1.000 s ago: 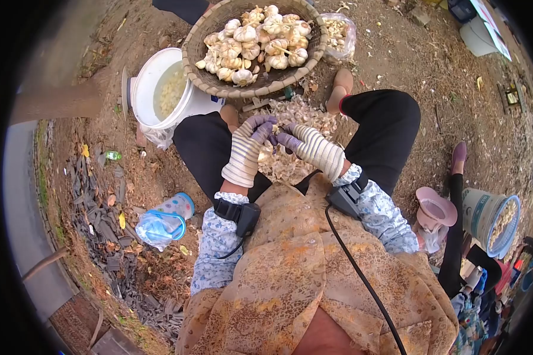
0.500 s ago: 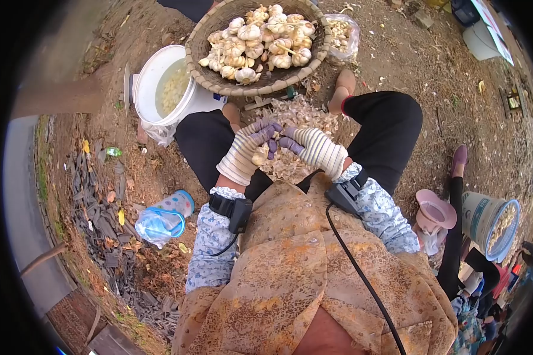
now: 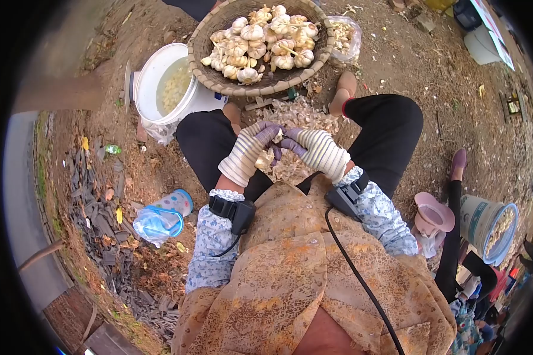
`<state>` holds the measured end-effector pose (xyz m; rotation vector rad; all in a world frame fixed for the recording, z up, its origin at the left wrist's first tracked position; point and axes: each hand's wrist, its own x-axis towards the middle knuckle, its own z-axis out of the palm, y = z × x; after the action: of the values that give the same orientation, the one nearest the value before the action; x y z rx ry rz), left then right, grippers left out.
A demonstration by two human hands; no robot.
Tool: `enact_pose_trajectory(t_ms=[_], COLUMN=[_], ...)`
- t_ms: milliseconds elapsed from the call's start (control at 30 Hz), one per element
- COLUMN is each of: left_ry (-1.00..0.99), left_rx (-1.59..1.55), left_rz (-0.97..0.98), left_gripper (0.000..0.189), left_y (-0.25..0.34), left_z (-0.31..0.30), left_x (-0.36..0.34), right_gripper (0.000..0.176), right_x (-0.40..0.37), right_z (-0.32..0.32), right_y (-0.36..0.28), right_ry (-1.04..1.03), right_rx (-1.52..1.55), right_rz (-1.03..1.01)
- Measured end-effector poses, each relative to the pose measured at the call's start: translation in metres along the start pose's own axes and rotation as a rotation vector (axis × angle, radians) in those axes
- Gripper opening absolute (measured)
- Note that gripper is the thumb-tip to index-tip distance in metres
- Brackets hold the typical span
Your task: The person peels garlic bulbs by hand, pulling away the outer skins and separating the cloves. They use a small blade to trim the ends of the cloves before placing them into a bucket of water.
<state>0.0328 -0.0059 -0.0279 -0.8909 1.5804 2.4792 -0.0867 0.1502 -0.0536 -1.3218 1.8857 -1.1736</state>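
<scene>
In striped gloves with purple fingertips, both my hands meet above a heap of papery garlic skins point(image 3: 299, 171) between my knees. My left hand point(image 3: 249, 151) is closed around part of a garlic bulb point(image 3: 264, 160), partly hidden by the palm and fingers. At its fingertips a small pale garlic clove point(image 3: 278, 136) shows. My right hand point(image 3: 321, 151) has its thumb and fingers pinched at that same clove; whether it grips the clove or only its skin is hard to see. Just beyond, a woven basket point(image 3: 260, 90) holds several whole garlic bulbs point(image 3: 254, 47).
Left of the basket stands a white bucket point(image 3: 145, 89) of peeled cloves in liquid. A clear bag of cloves point(image 3: 344, 38) lies right of the basket. A blue-rimmed container point(image 3: 180, 204) lies at left. At right are a pink hat point(image 3: 433, 212), another bucket point(image 3: 474, 219) and a person's leg point(image 3: 453, 236).
The clove at the fingertips now shows more clearly, and the fingers have shifted slightly around it. The bulb sits lower and more covered in my left hand.
</scene>
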Motion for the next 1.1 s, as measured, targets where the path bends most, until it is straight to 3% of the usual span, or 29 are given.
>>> enact_pose_trajectory(t_ms=[200,333,433,500,700,933,1033,1100], left_ry=[0.024,0.010,0.006,-0.027,0.053,0.025,0.051,0.174], left_rx=[-0.074,0.015,-0.028,-0.141,-0.454,-0.511,-0.302,0.119], left_rz=[0.019,-0.004,0.048,-0.015,0.001,0.082,0.089,0.040], left_gripper=[0.024,0.026,0.027,0.028,0.031,0.034,0.034,0.042], left_y=[0.004,0.006,0.005,0.001,-0.013,-0.012,-0.004,-0.001], left_z=[-0.001,-0.002,-0.001,-0.005,-0.015,-0.013,-0.012,-0.009], left_x=[-0.002,-0.003,-0.003,-0.002,0.004,0.004,0.004,0.007], right_gripper=[0.028,0.028,0.027,0.027,0.026,0.026,0.027,0.029], right_x=[-0.003,0.000,0.000,0.000,-0.002,-0.001,0.002,0.002], right_z=[0.005,0.003,0.006,0.008,0.004,0.006,0.008,0.008], right_y=[0.011,0.011,0.015,0.018,0.009,0.022,0.029,0.033], right_ry=[0.134,0.071,0.083,0.160,0.058,0.014,-0.011,0.023], right_rx=[0.140,0.141,0.144,0.105,0.171,0.221,0.178,0.075], right_rz=[-0.051,0.057,0.061,-0.003,0.093,0.154,0.209,0.214])
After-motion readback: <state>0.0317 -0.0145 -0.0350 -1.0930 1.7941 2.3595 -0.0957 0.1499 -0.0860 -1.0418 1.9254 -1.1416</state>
